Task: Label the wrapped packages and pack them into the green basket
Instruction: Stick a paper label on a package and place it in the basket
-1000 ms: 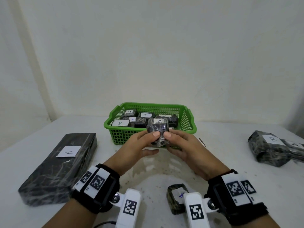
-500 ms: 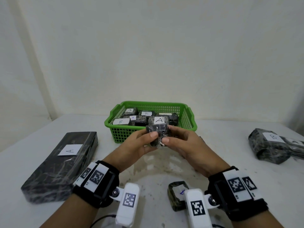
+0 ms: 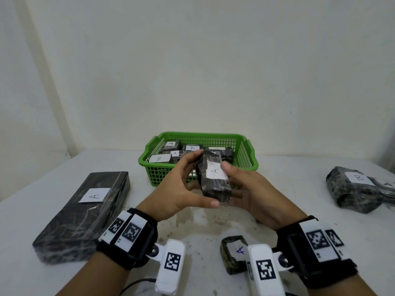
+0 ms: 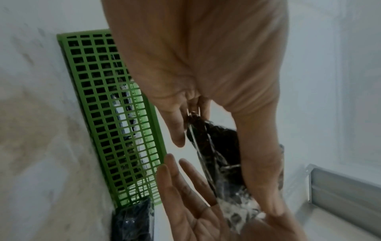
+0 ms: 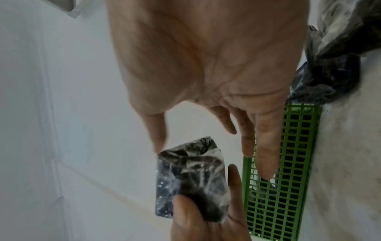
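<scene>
Both hands hold a dark wrapped package (image 3: 215, 189) in the air just in front of the green basket (image 3: 162, 176); its white label "A" (image 3: 215, 173) faces up. My left hand (image 3: 183, 184) grips it lengthwise, thumb at the near end and fingers at the far end. My right hand (image 3: 252, 189) lies beside and under it with straight fingers, thumb pressing on the label. The left wrist view shows the package (image 4: 218, 146) between the left thumb and fingers. In the right wrist view the thumb tip touches the package (image 5: 191, 171), and the fingers (image 5: 266, 154) stay straight.
Several labelled packages lie in the basket. A long black package (image 3: 85, 210) marked "A" lies at the left, a small one (image 3: 233, 253) marked "A" near my right wrist, and a lumpy pile (image 3: 359, 189) marked "B" at the right. The wall stands close behind the basket.
The package has tipped over in my hands so that its labelled face now points up. My right thumb has come onto the label, and my left thumb has slid to the near end.
</scene>
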The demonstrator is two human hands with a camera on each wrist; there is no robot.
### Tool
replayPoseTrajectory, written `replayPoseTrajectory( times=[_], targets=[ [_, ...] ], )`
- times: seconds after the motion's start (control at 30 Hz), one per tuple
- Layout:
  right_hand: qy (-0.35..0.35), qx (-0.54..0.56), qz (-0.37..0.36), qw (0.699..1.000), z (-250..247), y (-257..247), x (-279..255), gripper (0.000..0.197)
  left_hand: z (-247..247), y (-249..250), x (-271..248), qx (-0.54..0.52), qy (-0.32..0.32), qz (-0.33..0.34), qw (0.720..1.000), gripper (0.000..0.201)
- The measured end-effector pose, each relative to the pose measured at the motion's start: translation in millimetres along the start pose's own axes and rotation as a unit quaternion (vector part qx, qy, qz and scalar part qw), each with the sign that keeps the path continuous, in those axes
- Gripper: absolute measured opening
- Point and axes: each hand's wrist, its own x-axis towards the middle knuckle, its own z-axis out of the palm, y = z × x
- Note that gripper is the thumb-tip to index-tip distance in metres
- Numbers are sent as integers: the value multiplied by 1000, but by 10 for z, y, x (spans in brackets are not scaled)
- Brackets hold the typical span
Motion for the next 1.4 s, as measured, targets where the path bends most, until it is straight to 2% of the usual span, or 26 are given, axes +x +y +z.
replayPoseTrajectory(
  times=[0.07, 0.13, 0.23, 0.3, 0.37, 0.43, 0.5, 0.53, 0.67, 0.8, 0.87, 0.9, 0.93, 1.0, 1.03, 1.07, 1.13, 1.17, 1.27, 1.4],
  targets=[
    [30, -11, 0, 1000, 3, 29, 12, 30, -11, -15, 0, -2, -17, 1, 1000, 114],
    [53, -29, -13, 998, 1, 63, 35, 21, -13, -17, 3, -9, 10, 9, 1000, 110],
    [70, -47, -43, 996, 23, 70, 32, 30, 14, 23, 27, -8, 88, 31, 996, 79],
    [80, -74, -72, 991, 48, 74, 27, 37, 39, 56, 39, 6, 104, 49, 993, 54],
    [92, -100, -100, 986, 66, 81, 31, 40, 26, 65, 30, 21, 117, 78, 990, 45],
    [91, -118, -100, 984, 60, 84, 34, 52, -5, 71, 16, 28, 119, 111, 986, 49],
    [79, -100, -64, 990, 57, 62, 34, 71, -22, 72, 14, 21, 105, 137, 985, 53],
    [68, -81, -48, 993, 66, 38, 24, 74, -10, 78, 12, 12, 94, 146, 985, 54],
    [17, -54, -16, 998, 80, -20, -17, 58, 53, 43, 4, 24, 36, 165, 985, 54],
    [0, -53, 12, 999, 44, 9, -5, 44, 65, 40, -10, 44, 20, 165, 985, 52],
    [6, -45, 5, 999, 45, 15, 7, 48, 59, 72, -18, 67, 12, 148, 987, 61],
    [16, -41, 0, 999, 42, 15, 10, 57, 37, 67, -13, 88, 10, 126, 988, 73],
    [27, -39, -4, 999, 29, 24, 21, 66, 8, 49, -10, 106, 6, 93, 990, 88],
    [44, -34, -17, 998, 1, 38, 37, 66, -33, 19, -7, 92, -2, 13, 996, 114],
    [47, -34, -19, 998, -8, 41, 34, 69, -33, 5, -3, 62, 0, -17, 998, 119],
    [45, -33, -18, 998, -20, 58, 40, 84, -21, -4, 4, 30, 4, -36, 999, 116],
    [47, -37, -17, 998, -23, 73, 52, 121, 23, -3, 20, -13, 15, -39, 999, 89],
    [45, -40, -19, 998, -27, 75, 59, 130, 37, 0, 26, -18, 23, -33, 999, 77],
    [48, -45, -22, 998, -15, 58, 67, 137, 36, -16, 24, -10, 42, -19, 999, 75],
    [74, -68, -41, 994, -41, 62, 61, 132, 27, -12, 1, -14, -4, -26, 1000, 79]
  ],
)
